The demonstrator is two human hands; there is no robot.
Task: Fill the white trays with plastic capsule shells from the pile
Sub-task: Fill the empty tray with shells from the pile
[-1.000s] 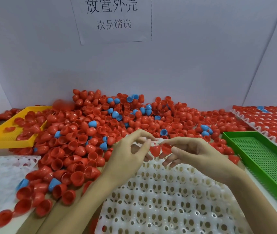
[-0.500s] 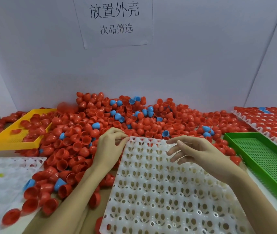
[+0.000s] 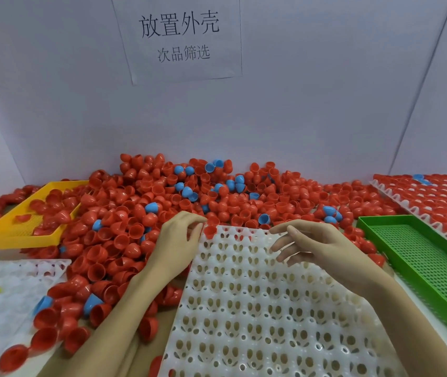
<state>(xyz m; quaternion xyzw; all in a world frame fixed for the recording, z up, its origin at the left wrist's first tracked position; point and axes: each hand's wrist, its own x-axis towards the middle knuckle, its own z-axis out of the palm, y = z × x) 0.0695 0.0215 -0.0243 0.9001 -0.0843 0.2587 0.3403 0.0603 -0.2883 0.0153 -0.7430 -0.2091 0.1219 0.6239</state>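
White tray (image 3: 271,308) nearly empty; left hand (image 3: 178,240) pinches a red shell (image 3: 210,231) into its 11 o'clock corner socket. Right hand (image 3: 317,246) hovers, fingers loosely spread, holding nothing; next, grab more shells.

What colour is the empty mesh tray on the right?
Green mesh tray, seen best in the head view.

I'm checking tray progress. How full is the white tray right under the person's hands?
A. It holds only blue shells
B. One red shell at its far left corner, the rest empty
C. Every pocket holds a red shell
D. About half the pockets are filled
B: the white tray shows open pockets throughout, with a single red shell at its far left corner beside the left hand.
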